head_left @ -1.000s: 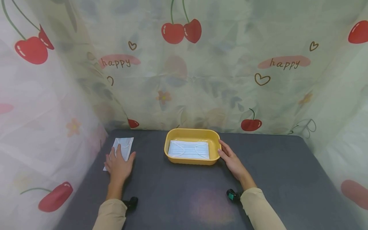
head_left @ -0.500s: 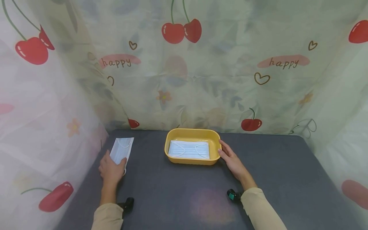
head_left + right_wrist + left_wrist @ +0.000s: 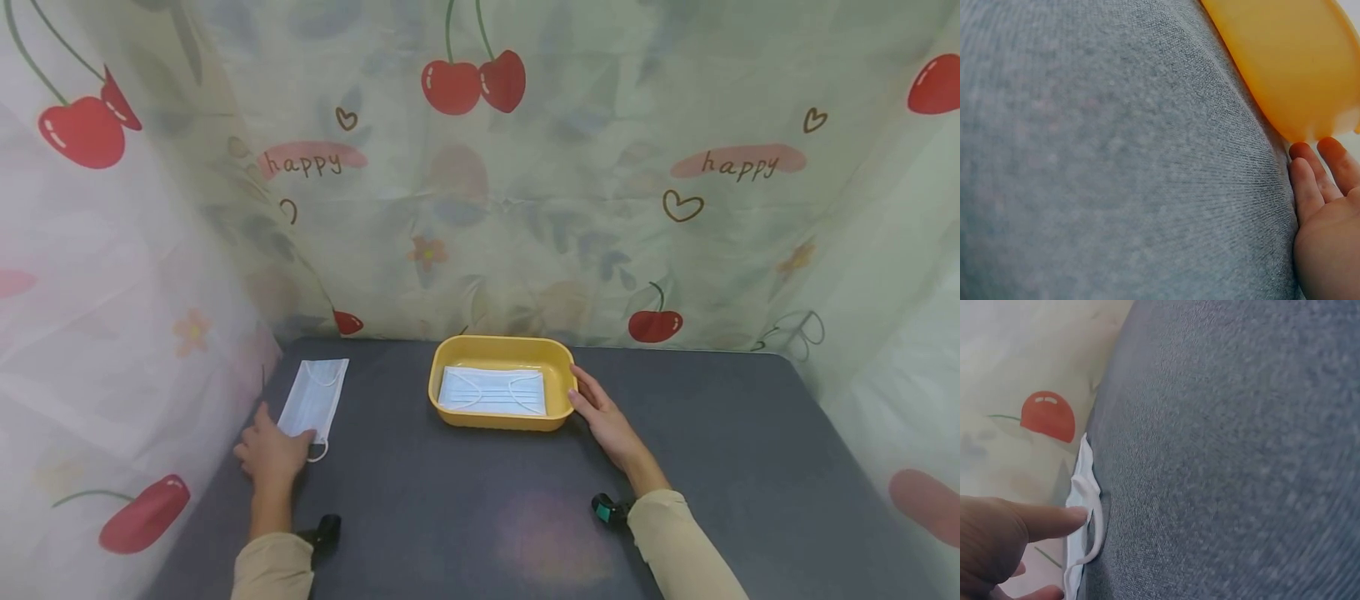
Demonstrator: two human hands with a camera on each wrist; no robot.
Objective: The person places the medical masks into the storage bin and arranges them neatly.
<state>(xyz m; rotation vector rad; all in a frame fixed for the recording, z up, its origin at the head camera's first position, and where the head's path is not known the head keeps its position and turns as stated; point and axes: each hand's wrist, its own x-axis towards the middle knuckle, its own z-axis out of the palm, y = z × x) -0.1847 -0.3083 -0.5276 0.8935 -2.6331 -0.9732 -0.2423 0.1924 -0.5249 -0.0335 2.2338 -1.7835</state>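
Two face masks were in view. One mask (image 3: 314, 399) lay flat on the grey table (image 3: 712, 433), near the left edge and close to the cherry-print curtain (image 3: 570, 183). The left hand (image 3: 270, 453) rested at the near end of that mask, fingers loosely curled, with the fingertips touching its near edge. In the left wrist view a finger (image 3: 1054, 522) lay straight against the white edge of the mask (image 3: 1082, 487), just beside the ear loop (image 3: 1094, 534); whether the thumb pinched the mask from below could not be told.

The second mask (image 3: 492, 390) lay flat inside a yellow tray (image 3: 442, 367) at the middle of the table, towards the back, well apart from the first. The right hand (image 3: 606, 420) lay on the table at the tray's right side, fingers straight and relaxed, their tips touching the tray's right wall. The right wrist view showed those fingers (image 3: 1307, 187) flat on the table cloth, right at the tray's rounded corner (image 3: 1310, 128), holding nothing.

Both arms wore beige sleeves (image 3: 678, 546), and a small dark camera mount (image 3: 606, 508) sat at each wrist.
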